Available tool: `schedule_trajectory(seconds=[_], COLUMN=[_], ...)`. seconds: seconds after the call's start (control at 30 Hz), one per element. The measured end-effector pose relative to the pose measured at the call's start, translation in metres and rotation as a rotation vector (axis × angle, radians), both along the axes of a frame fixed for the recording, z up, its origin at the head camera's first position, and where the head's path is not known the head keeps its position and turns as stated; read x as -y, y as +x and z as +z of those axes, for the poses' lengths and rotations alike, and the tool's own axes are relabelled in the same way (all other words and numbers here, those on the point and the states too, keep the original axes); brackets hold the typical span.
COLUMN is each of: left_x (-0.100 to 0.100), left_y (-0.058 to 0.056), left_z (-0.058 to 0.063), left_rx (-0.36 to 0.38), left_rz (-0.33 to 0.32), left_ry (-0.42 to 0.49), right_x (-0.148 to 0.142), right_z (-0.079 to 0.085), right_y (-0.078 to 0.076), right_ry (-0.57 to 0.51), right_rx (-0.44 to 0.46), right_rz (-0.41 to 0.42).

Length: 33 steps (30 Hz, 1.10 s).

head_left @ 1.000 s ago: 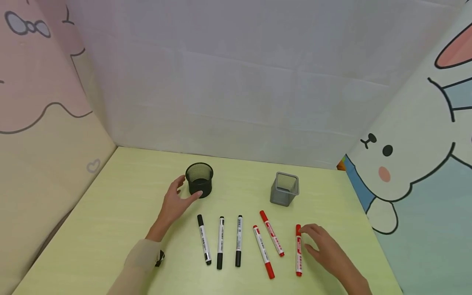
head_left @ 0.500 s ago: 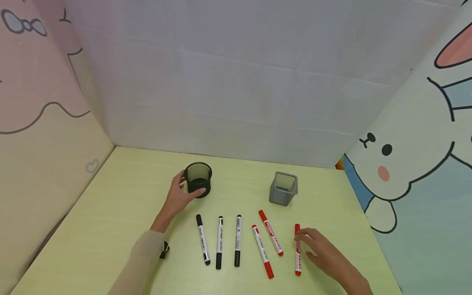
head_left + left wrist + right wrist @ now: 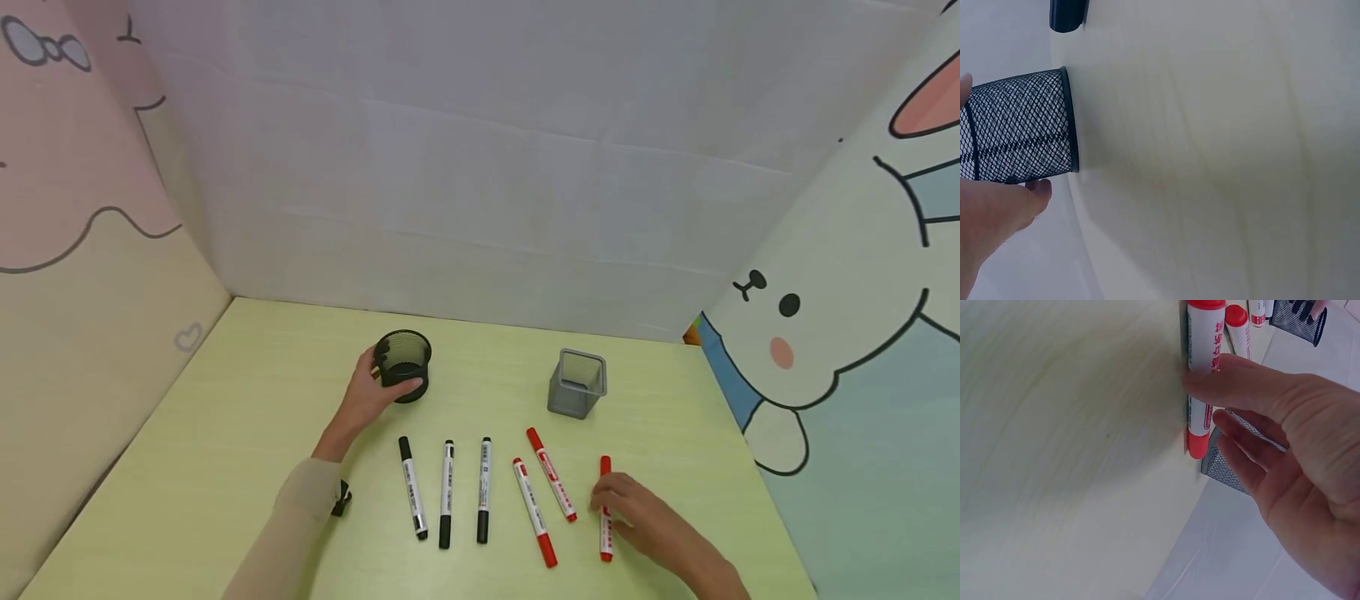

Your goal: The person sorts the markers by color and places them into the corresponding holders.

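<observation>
My left hand (image 3: 365, 402) holds a round black mesh pen cup (image 3: 405, 385) from its left side, thumb across the front and fingers behind. In the left wrist view the cup (image 3: 1019, 125) stands upright on the table. Over on the right, my right hand (image 3: 637, 517) straddles a red-capped whiteboard marker (image 3: 606, 542) that lies on the table. Its fingertips are on the far side and the thumb on the near side. The right wrist view has the thumb across the white barrel of the marker (image 3: 1204, 337), which hides part of it.
Two more red markers (image 3: 551, 475) lie left of the right hand. Three black markers (image 3: 447, 492) lie in a row nearer the left hand. A square grey mesh pen cup (image 3: 573, 402) stands behind the red ones. Fabric walls (image 3: 480, 208) enclose the table's back and sides.
My left hand has closed in on the black pen cup and grips it. My right hand has moved left and down over the rightmost red marker, its fingers closing about it.
</observation>
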<state>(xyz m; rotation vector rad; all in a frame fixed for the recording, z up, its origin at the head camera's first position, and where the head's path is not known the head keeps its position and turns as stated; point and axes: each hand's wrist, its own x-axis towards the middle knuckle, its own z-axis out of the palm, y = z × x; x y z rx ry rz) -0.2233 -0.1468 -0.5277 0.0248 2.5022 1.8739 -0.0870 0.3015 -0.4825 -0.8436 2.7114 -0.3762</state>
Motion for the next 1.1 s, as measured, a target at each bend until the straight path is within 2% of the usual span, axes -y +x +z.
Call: schedule_trajectory(seconds=[0.37, 0.77, 1.1], left_x=[0.0011, 0.0025, 0.0062], left_y=[-0.0056, -0.005, -0.0066], left_z=[-0.0006, 0.0037, 0.004], left_rx=[0.009, 0.025, 0.043], left_rz=[-0.002, -0.009, -0.022], left_ry=[0.017, 0.027, -0.001], right_x=[-0.0032, -0.0053, -0.0053], right_z=[-0.0031, -0.0023, 0.0003], right_y=[-0.0036, -0.0039, -0.0012], right_ry=[0.046, 0.025, 0.015], right_rx=[0.013, 0.025, 0.017], right_rz=[0.054, 0.062, 0.045])
